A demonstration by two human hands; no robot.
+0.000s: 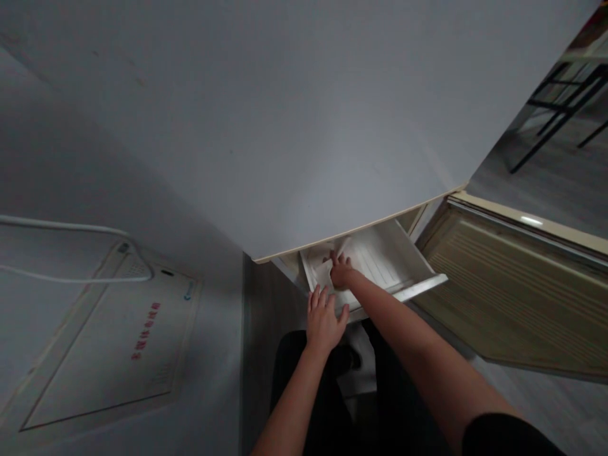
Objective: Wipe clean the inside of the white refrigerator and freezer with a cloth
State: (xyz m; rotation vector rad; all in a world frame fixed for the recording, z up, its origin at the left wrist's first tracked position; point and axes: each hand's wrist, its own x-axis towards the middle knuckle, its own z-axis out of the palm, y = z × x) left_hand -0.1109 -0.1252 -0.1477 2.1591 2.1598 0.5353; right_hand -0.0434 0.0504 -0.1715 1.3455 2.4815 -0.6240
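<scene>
Extended drawer: left hand spread at its front edge; right hand inside, beside a white piece, grip not discernible. Leaning weight could tilt the drawer; uneven pushing could jam it.

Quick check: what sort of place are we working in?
Likely a room in a home or office: a wall box with red lettering, black-legged furniture on the grey floor, and a pulled-out drawer beside an open door.
</scene>
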